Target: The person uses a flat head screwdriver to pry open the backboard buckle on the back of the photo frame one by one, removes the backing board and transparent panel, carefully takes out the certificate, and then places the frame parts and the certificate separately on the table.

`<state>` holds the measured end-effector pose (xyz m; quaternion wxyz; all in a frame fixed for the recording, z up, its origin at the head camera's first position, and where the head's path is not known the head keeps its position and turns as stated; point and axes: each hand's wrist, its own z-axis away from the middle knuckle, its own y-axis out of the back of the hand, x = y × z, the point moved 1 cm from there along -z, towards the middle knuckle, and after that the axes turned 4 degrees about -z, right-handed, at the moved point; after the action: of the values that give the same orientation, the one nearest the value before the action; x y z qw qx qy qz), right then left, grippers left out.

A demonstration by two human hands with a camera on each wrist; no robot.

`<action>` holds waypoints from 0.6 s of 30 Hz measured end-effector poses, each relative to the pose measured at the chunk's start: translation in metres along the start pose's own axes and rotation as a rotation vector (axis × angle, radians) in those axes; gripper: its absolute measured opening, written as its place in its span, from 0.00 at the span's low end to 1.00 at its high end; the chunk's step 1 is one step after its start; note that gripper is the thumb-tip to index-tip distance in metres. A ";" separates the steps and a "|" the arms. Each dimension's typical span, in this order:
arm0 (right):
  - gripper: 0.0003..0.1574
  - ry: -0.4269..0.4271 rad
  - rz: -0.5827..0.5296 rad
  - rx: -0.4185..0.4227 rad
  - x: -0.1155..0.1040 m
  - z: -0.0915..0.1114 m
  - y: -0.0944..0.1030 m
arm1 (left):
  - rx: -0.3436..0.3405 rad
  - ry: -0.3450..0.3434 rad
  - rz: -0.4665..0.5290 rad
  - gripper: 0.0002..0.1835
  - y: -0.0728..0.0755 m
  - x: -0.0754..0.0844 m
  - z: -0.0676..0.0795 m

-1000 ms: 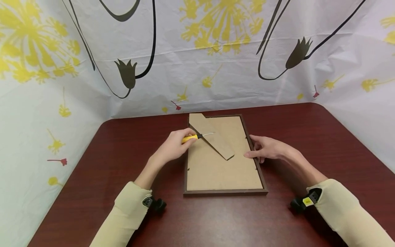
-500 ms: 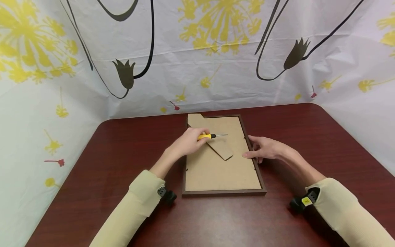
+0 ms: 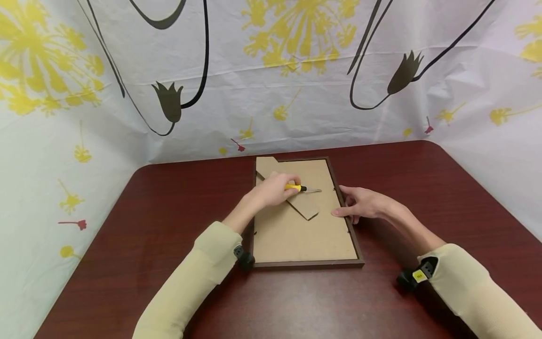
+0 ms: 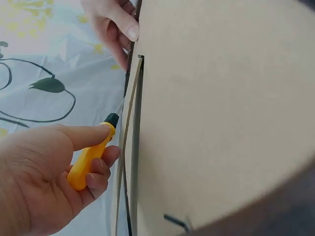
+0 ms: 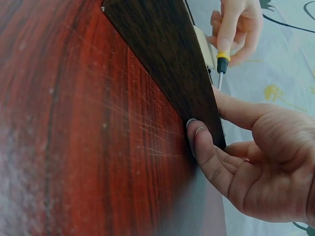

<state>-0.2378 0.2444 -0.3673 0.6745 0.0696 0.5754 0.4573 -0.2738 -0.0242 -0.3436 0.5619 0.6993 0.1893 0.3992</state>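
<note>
A dark brown picture frame [image 3: 308, 265] lies face down on the table, its tan backing board [image 3: 305, 242] uppermost. Across the board runs a cardboard easel leg [image 3: 306, 208], set at a slant. My left hand [image 3: 273, 189] holds a screwdriver [image 4: 88, 167] by its yellow handle, over the easel leg in the head view. The metal shaft points right, toward the frame's right side. My right hand [image 3: 368, 202] grips that side: its thumb [image 5: 241, 109] rests over the back and its fingertips [image 5: 201, 140] curl against the outer edge.
Small dark metal tabs [image 4: 177, 222] stick out along the frame's inner edge. The reddish-brown table [image 3: 169, 212] has a floral cloth [image 3: 271, 80] hanging behind it and at both sides. A small black camera [image 3: 407, 280] is strapped to each wrist.
My left hand has carried the screwdriver to the right across the easel leg, bringing its tip close to the frame's right side. My right hand keeps its grip on the frame.
</note>
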 end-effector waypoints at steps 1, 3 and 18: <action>0.64 0.003 -0.003 0.001 0.000 0.000 0.000 | -0.006 0.004 -0.013 0.11 0.000 0.001 -0.002; 0.65 0.004 -0.005 0.004 0.001 0.000 0.000 | -0.019 0.006 -0.039 0.11 -0.001 0.004 -0.006; 0.65 0.000 -0.013 0.009 0.002 -0.002 0.000 | -0.044 -0.044 -0.005 0.13 -0.008 0.010 -0.022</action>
<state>-0.2395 0.2450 -0.3694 0.6772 0.0690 0.5777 0.4504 -0.2833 -0.0006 -0.3465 0.5824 0.6948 0.1699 0.3862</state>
